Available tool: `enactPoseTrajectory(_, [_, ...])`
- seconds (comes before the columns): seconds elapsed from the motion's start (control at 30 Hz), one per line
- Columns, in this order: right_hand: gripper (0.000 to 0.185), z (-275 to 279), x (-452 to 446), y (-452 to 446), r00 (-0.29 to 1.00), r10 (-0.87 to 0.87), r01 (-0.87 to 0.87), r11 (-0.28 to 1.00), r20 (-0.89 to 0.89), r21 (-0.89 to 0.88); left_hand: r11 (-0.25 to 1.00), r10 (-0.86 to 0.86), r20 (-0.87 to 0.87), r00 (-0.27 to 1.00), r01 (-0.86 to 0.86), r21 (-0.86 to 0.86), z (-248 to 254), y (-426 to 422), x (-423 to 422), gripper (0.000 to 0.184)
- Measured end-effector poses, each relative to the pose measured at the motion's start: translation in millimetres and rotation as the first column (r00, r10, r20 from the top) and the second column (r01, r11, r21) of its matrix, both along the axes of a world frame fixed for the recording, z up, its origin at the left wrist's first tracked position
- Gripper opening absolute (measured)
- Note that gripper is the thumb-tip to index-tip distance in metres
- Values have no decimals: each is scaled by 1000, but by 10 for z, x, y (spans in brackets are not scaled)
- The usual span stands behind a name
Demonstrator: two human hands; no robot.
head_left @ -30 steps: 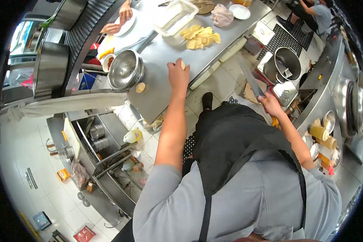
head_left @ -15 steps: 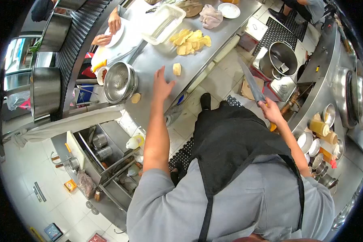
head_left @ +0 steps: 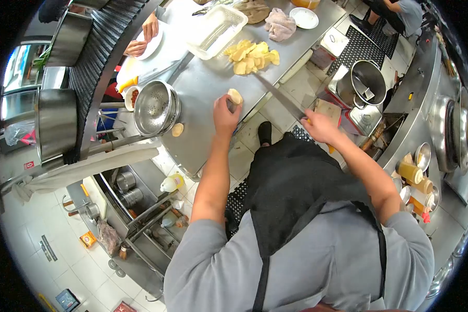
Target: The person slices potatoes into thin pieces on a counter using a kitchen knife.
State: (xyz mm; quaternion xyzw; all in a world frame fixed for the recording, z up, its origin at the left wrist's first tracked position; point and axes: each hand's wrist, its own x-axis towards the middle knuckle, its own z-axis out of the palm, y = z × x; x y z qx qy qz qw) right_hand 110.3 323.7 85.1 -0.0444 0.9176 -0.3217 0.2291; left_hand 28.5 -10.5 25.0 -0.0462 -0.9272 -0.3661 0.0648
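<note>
My left hand (head_left: 225, 115) is closed around a peeled, pale yellow piece of potato (head_left: 235, 96) at the near edge of the steel table (head_left: 198, 86). In my right hand (head_left: 320, 126) is the handle of a large kitchen knife (head_left: 283, 99). Its long blade points up and left, toward a pile of potato slices (head_left: 255, 58) on the table. One lone potato slice (head_left: 177, 129) lies near the table's left corner, beside a steel colander (head_left: 153, 108).
A white plastic basket (head_left: 243, 22) sits behind the slices, near a raw-looking pale lump (head_left: 280, 26) and a white plate (head_left: 303, 18). Across the table another person's hands (head_left: 143, 39) are over a plate. A big pot (head_left: 368, 83) stands to the right.
My left hand has closed on the potato piece that lay on the table. My right hand has brought the knife leftward, its blade now over the table edge.
</note>
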Motion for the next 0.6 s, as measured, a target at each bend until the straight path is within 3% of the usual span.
enactPoseTrajectory(0.07, [26,43,-145,-262,996,71,-69,996,-45,54,996,-76,-196,978,65,-60,-89,-7,19,49])
enactPoseTrajectory(0.17, [21,-52,-305,-606,995,47,-41,997,-88,60,985,-130,-249,960,97,-141,-91,-7,-47,51])
enactPoseTrajectory(0.3, [17,7,-400,-891,987,10,-3,999,-158,43,981,-185,-249,951,165,-100,-139,10,-132,49])
enactPoseTrajectory(0.4, [16,111,-429,-1023,993,6,7,994,-121,105,982,-184,-246,951,166,-92,-97,52,-134,45])
enactPoseTrajectory(0.6, [25,212,-476,-1139,990,135,-130,979,-26,158,982,-175,-355,918,140,-124,-274,34,-148,41])
